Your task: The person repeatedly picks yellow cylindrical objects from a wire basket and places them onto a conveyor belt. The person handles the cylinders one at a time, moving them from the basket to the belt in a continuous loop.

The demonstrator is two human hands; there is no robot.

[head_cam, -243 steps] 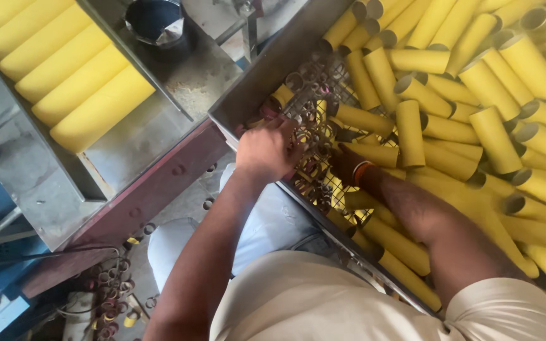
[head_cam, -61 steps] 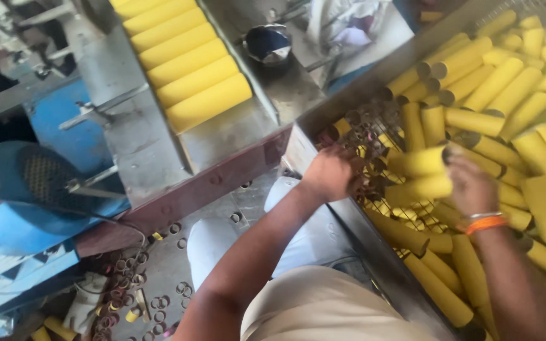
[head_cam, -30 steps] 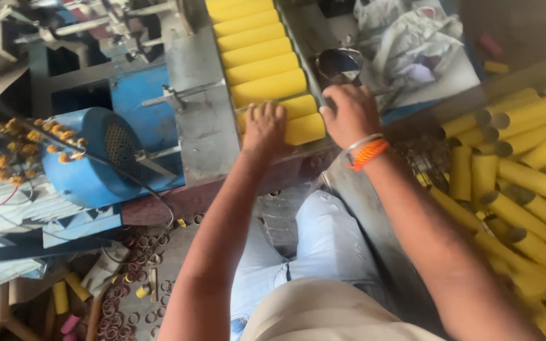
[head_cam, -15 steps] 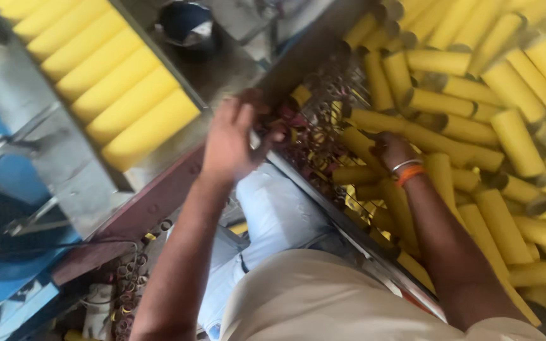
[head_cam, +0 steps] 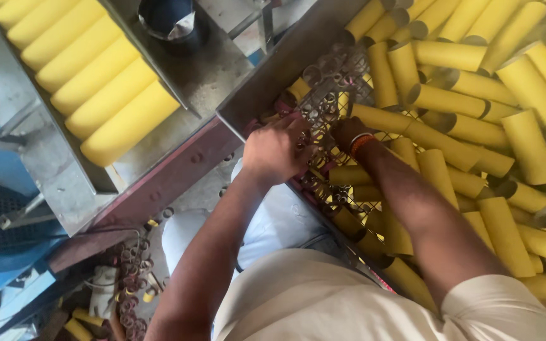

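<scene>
the left hand [head_cam: 276, 148] is reaching into the near corner of the metal bin [head_cam: 266, 82], its fingers curled down among a heap of small metal rings [head_cam: 323, 104] that are lying there on the yellow tubes [head_cam: 450, 101]. whether it is pinching any ring i cannot tell, since the fingertips are buried in the heap. the right hand [head_cam: 347, 131], with an orange band [head_cam: 361, 144] at the wrist, is dipping in just beside it, its fingers hidden under the rings, so its grip cannot be told either.

the rings are looking thin, stiff and light, likely to slip and scatter, so they are probably best taken by pinching a few at the rim or scooping them loosely. the tubes are looking like hollow card: light, rigid along the length, easy to dent at the open ends, so taking them round the middle seems safest. more tubes are lying side by side on the grey tray [head_cam: 64, 183] to the left.
</scene>
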